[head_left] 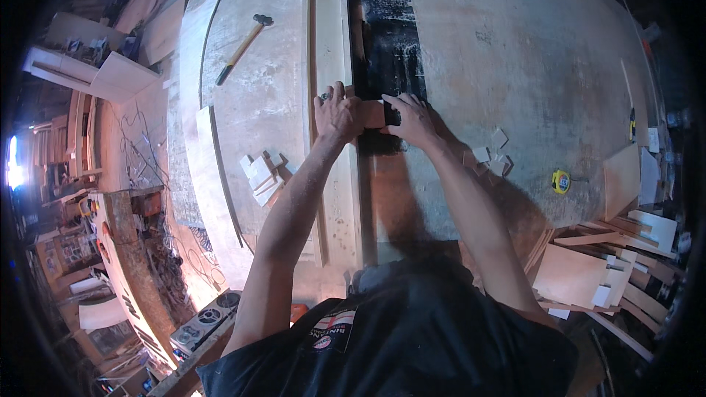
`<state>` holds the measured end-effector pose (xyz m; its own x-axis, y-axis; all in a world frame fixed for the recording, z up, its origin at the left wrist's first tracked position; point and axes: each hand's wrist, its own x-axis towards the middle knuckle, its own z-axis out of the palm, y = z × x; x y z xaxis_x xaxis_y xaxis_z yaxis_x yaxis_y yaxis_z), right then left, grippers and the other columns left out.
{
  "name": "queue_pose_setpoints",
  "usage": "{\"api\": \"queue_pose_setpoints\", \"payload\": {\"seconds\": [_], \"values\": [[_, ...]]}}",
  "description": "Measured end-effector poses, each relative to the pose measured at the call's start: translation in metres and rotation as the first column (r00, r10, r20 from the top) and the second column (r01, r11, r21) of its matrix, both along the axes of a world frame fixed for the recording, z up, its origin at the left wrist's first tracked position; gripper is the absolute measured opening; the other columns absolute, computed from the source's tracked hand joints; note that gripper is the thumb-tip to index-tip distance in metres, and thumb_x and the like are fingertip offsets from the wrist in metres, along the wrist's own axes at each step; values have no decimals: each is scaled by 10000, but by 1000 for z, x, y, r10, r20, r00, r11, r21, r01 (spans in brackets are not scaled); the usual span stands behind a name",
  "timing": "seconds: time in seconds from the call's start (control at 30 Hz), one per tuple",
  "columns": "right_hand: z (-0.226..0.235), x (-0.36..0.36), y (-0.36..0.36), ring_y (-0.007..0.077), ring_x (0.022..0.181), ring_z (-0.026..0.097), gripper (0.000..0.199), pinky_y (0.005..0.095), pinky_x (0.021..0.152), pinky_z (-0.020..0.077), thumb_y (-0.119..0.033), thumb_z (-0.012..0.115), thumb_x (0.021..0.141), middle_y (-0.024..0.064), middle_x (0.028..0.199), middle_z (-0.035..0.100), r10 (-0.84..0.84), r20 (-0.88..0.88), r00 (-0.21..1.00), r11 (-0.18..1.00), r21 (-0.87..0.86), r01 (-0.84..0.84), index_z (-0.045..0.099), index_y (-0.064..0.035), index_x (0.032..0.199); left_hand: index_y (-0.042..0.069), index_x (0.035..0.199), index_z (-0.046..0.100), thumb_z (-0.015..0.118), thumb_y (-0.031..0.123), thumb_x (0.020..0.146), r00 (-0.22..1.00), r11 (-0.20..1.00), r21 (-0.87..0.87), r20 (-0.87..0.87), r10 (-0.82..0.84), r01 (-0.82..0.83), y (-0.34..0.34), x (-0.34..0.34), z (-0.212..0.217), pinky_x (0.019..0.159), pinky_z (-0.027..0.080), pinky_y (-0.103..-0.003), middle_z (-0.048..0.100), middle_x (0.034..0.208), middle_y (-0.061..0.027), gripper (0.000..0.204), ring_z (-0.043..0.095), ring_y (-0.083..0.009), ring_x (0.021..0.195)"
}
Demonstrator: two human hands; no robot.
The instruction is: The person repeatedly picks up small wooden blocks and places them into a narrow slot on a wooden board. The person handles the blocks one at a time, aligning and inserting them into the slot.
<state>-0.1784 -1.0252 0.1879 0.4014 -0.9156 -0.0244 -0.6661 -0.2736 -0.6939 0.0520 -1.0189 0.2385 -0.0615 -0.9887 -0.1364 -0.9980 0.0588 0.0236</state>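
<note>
A small flat wooden block (373, 114) lies between my two hands, at the right side of a long pale wooden beam (329, 37). My left hand (340, 115) bends over the beam and the block's left end, gripping it; its palm hides that end. At the block's right end, my right hand (412, 120) is curled, thumb and fingers near the block's corners. A dark gap shows inside that curl, and I cannot make out whether it is an object or the black patch (393, 29) on the worktable (500, 44).
A hammer (244, 50) lies at the far left, beside long thin strips (213, 154). Small wooden pieces are heaped left (262, 176) and right (482, 155). A yellow tape measure (561, 181) is further right. Board offcuts (581, 276) and a speaker-like device (206, 321) flank me.
</note>
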Motion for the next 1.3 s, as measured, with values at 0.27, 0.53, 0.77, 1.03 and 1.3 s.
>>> {"api": "queue_pose_setpoints", "payload": {"seconds": [0.27,0.53,0.77,1.03,1.3], "values": [[1,-8,-8,329,1343,660,738,491,1179,514,-247,936,858,98,1330,738,28,-29,999,997,71,-26,702,-182,1555,253,1184,880,895,378,786,999,1000,-5,-51,-7,7,-2,2,1,1095,445,-531,598,1459,-87,417,546,-312,1447],[37,-26,38,206,1087,818,485,360,949,636,-96,809,1030,183,1242,855,-110,367,924,944,329,-18,736,3,1498,166,1230,817,985,442,652,857,997,-50,-514,20,-53,58,0,22,1082,417,-521,776,1189,-84,662,705,-298,1179],[50,4,94,177,1037,804,339,337,901,610,-207,758,1104,170,1161,844,-389,497,776,913,323,251,780,41,1334,122,1111,757,1003,481,680,615,881,60,-694,374,-469,110,-45,12,1017,447,-524,807,1055,-98,613,756,-313,1018],[-3,-3,27,374,1128,776,404,486,1053,598,-206,732,1111,216,1178,808,-306,272,912,938,248,241,727,-19,1470,82,1203,725,1049,499,692,719,944,-37,-658,224,-328,139,-48,-2,1060,490,-536,704,1282,-135,735,679,-369,1217],[3,0,2,363,1389,627,796,538,1195,487,-388,951,909,126,1466,664,-126,-41,991,990,-69,123,665,-145,1611,108,1355,675,1030,425,759,827,915,-231,-538,164,-331,104,1,-19,1053,522,-543,656,1328,-165,762,629,-411,1262]]}}
